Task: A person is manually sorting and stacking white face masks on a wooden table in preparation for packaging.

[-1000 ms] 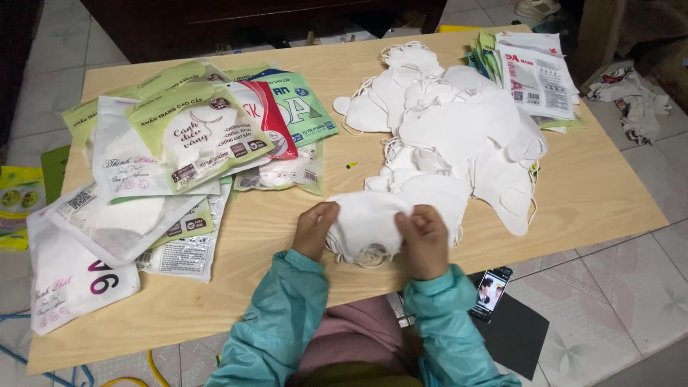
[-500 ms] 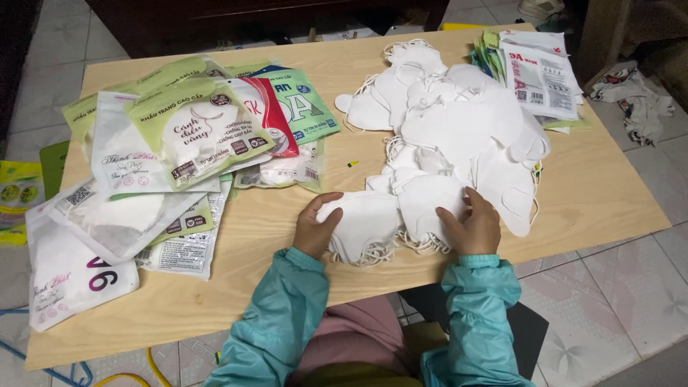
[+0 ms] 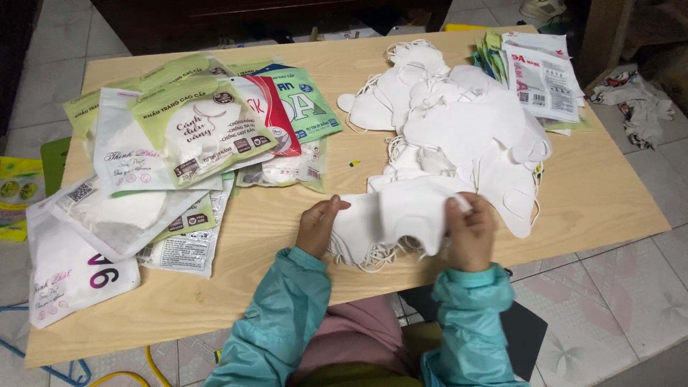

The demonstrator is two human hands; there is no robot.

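- Head view, nearest to me: my two teal sleeves come up from the bottom edge, and both my hands rest at the near side of the wooden table (image 3: 595, 201).
- My left hand (image 3: 319, 228) holds the left end of a small stack of white face masks (image 3: 401, 215), thumb on top and fingers curled under it.
- My right hand (image 3: 469, 233) pinches the right end of the same stack; the fingers are closed narrow on the cloth.
- The stack lies on the near part of the table, just in front of me, with thin ear loops (image 3: 373, 259) hanging out below it.
- I judge these masks as very light, soft and easy to bend. They are not fragile, but the layers can slide on each other and the loops can tangle. It is better to hold the stack at both ends, on the cloth and not on the loops.
- Behind the stack and touching it, a big loose pile of white masks (image 3: 459, 122) spreads toward the far edge.
- On the left lie many printed mask bags (image 3: 193, 132), green, white and red, one over another.
- At the far right corner is another bundle of flat bags (image 3: 537, 75).
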